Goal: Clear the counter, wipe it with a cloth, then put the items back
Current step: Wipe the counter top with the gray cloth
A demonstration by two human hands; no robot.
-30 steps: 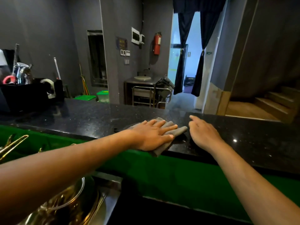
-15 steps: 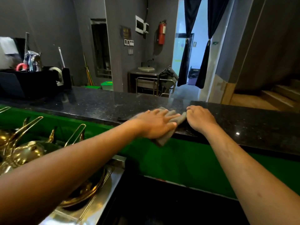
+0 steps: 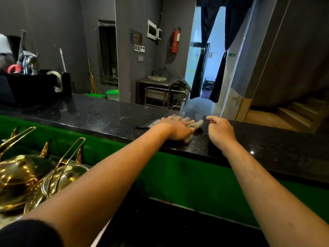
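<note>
Cloth (image 3: 195, 124), grey and crumpled, under flat left hand (image 3: 175, 128) on black counter (image 3: 99, 116); right hand (image 3: 220, 131) fingers loosely curled, empty

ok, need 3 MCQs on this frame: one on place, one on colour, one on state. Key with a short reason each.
1. Where does the cloth lie?
A. on the black counter
B. in the gold pots
C. on the stairs

2. What colour is the panel below the counter edge?
A. red
B. green
C. white

3. What is the left hand doing?
A. gripping a pot handle
B. hanging clear of everything
C. pressing flat on the cloth

Key:
1 A, the grey cloth is spread on the speckled black top.
2 B, the strip under the edge is bright green.
3 C, its palm lies on the cloth with fingers stretched out, while the right hand is loosely curled beside it, holding nothing.
</note>
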